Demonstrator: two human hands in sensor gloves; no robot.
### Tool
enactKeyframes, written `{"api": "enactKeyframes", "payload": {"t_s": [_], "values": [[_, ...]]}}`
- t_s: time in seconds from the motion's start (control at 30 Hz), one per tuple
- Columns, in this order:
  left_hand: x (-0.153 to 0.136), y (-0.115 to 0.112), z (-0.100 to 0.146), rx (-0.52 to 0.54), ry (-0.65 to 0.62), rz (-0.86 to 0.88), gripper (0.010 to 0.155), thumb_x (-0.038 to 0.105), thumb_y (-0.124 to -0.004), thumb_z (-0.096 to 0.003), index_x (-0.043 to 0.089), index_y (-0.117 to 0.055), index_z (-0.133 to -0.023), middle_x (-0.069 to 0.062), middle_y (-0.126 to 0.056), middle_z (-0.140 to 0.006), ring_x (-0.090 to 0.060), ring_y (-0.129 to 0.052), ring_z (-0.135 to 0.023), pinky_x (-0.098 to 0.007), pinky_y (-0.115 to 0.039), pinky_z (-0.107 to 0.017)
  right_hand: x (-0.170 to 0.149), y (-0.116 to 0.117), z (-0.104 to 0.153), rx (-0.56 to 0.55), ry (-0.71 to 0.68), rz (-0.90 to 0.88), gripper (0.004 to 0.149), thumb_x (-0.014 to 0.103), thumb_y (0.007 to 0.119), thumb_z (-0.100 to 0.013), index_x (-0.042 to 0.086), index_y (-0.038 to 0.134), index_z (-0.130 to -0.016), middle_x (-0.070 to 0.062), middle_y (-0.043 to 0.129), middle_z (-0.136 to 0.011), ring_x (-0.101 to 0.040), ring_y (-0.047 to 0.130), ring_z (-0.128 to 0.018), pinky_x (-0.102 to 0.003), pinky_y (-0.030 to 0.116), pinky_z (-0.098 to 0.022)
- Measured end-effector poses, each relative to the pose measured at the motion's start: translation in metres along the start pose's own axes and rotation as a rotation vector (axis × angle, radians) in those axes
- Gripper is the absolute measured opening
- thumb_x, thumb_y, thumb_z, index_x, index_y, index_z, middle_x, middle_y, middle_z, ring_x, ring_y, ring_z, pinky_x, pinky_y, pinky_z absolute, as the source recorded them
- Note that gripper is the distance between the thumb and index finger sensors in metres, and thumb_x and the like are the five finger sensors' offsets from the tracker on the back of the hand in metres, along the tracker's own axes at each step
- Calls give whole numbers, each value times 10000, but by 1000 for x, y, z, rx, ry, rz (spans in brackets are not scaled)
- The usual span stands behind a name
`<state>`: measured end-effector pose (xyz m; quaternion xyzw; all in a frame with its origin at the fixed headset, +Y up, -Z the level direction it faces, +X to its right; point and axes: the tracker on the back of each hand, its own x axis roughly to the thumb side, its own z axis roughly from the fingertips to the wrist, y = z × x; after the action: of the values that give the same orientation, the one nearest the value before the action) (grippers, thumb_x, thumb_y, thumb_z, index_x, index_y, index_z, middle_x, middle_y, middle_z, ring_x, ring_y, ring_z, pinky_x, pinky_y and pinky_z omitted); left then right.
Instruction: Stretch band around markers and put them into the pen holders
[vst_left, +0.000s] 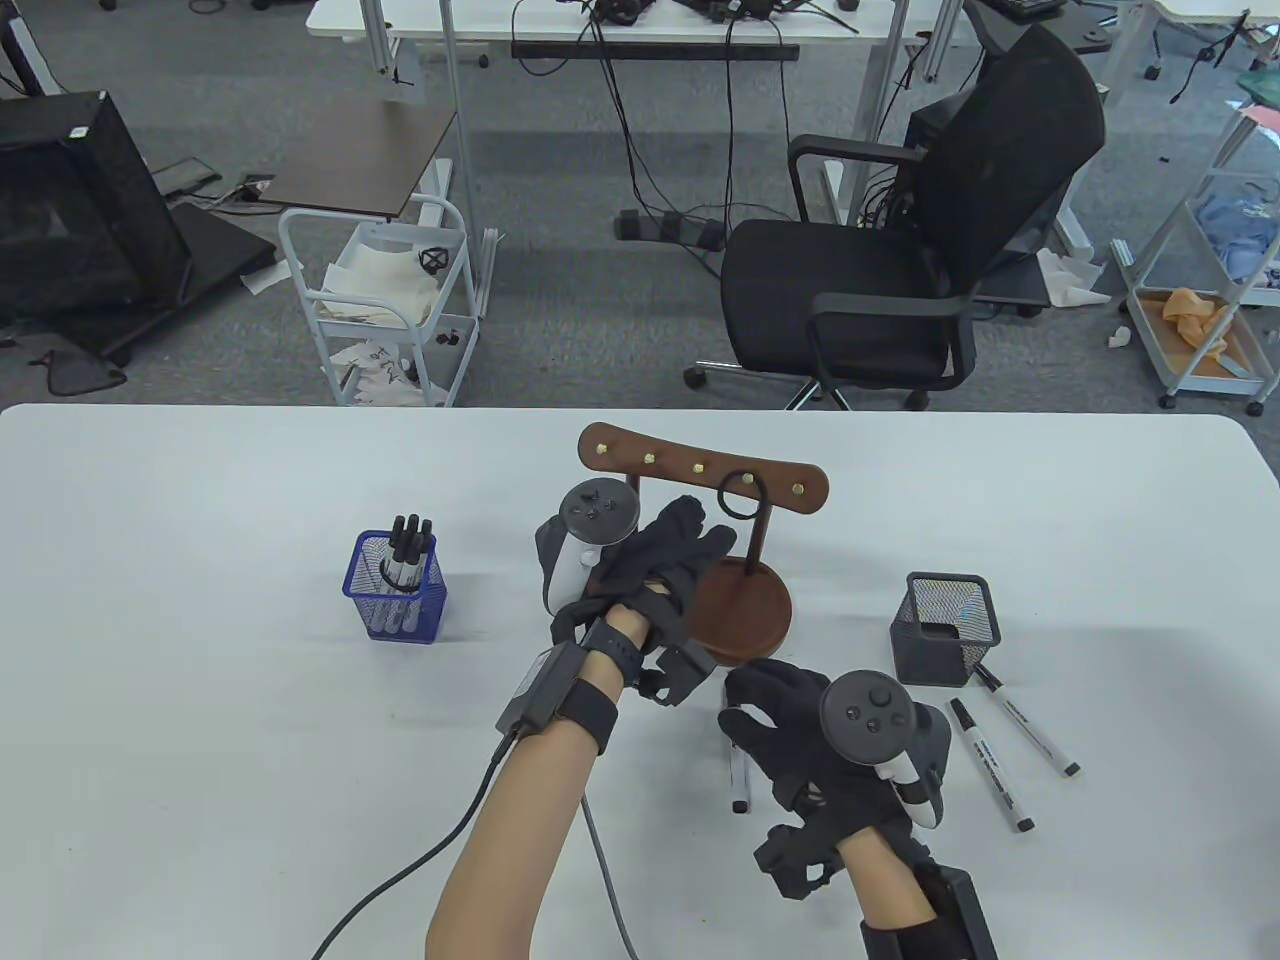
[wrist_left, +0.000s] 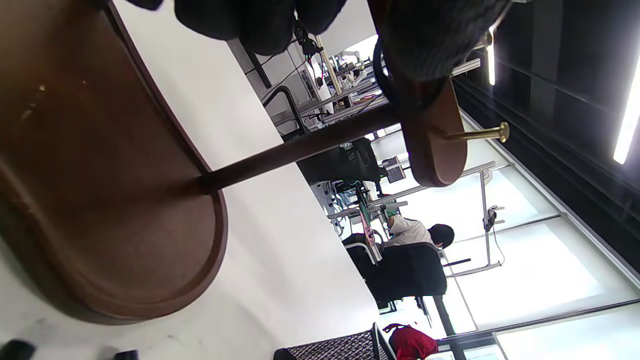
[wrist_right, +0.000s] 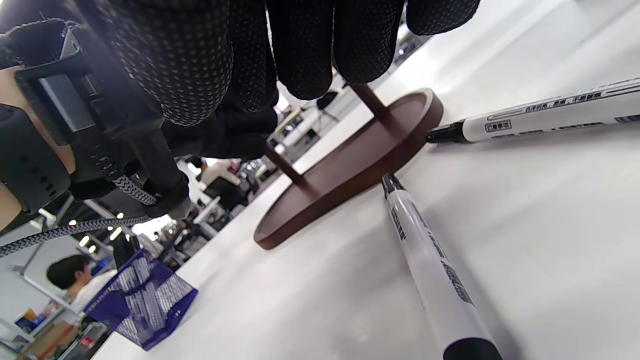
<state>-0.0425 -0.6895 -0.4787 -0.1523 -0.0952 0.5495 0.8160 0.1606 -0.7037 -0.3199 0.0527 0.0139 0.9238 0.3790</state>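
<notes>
Table view: the left hand (vst_left: 640, 570) reaches with straight fingers over the wooden stand (vst_left: 735, 600) at the table's (vst_left: 200, 700) centre, toward a black band (vst_left: 741, 497) hanging on a peg. The right hand (vst_left: 800, 740), fingers loosely spread and gripping nothing, hovers over one marker (vst_left: 739, 785) near the front edge. Two more markers (vst_left: 1010, 740) lie beside the black holder (vst_left: 945, 627) toward the right edge. The blue holder (vst_left: 400, 590), left of centre, contains banded markers.
</notes>
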Motion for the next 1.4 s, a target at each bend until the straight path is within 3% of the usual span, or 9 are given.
{"api": "enactKeyframes", "payload": {"t_s": [0.3, 0.6, 1.17, 1.4], "values": [[3, -6, -13, 22, 37, 81, 741, 430, -723, -597, 56, -391, -1144, -271, -512, -1205, -538, -485, -1090, -723, -431, -751, 0, 0, 0, -4, 7, 6, 472, 383, 899, -476, 232, 838, -919, -33, 788, -1094, -379, 673, -1025, -612, 525, -765], [6, -7, -15, 94, 61, 66, 426, 349, -693, -614, 171, -627, -996, -103, -773, -1044, -413, -729, -999, -681, -531, -744, -1, 0, 0, -6, 1, 2, 462, 381, 898, -478, 236, 842, -913, -33, 789, -1094, -378, 672, -1026, -613, 522, -767], [35, -3, 8, 30, -54, 52, 414, 365, -722, -607, 168, -686, -969, -79, -847, -1001, -379, -798, -972, -687, -533, -747, 0, 2, 0, 6, 2, 18, 466, 381, 898, -478, 229, 844, -915, -38, 788, -1095, -382, 665, -1029, -617, 514, -768], [45, 6, 15, 62, -94, 102, 402, 369, -734, -607, 210, -688, -974, -67, -847, -1009, -367, -789, -988, -683, -527, -757, 0, 3, 0, 9, 1, 26, 468, 380, 899, -476, 226, 845, -914, -39, 789, -1095, -383, 664, -1029, -619, 511, -769]]}}
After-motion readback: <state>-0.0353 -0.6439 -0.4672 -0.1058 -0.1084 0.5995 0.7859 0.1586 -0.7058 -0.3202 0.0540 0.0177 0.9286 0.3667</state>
